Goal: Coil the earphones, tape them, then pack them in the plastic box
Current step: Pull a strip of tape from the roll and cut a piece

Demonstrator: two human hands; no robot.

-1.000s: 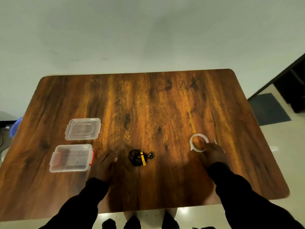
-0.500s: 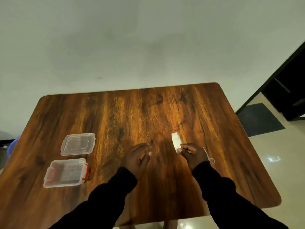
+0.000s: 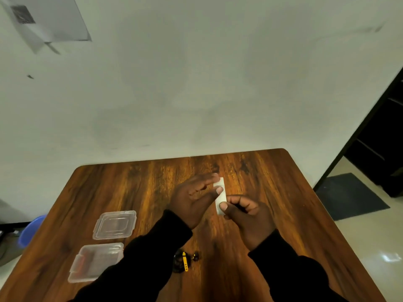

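The table (image 3: 135,192) is carrying everything here, and up above its middle both hands are working on the tape roll (image 3: 220,196), seen edge-on as a pale strip. The right hand (image 3: 246,216) is closed around the roll's lower end, thumb pressing its face, while the left hand (image 3: 194,198) is reaching in with thumb and forefinger closing on the upper edge, the other fingers spread loose; whether a free end is already lifting cannot be told from here. That is where the trouble is likely waiting: if the person is picking at a flush edge, the strip could tear short or fold and stick to itself or to the fingertips. A piece pulled too long could be awkward to wrap. Down near the person's body, between the two dark sleeves, the earphones (image 3: 182,260) are lying on the wood in a small black coil with a yellow piece across it, well apart from the tape, and nothing is holding that coil, so it could be springing loose before tape reaches it. To the left the open plastic box (image 3: 96,261) is sitting partly behind the left sleeve (image 3: 139,256), with its lid (image 3: 115,224) lying separately just beyond it; that forearm is hanging over the path from coil to box.
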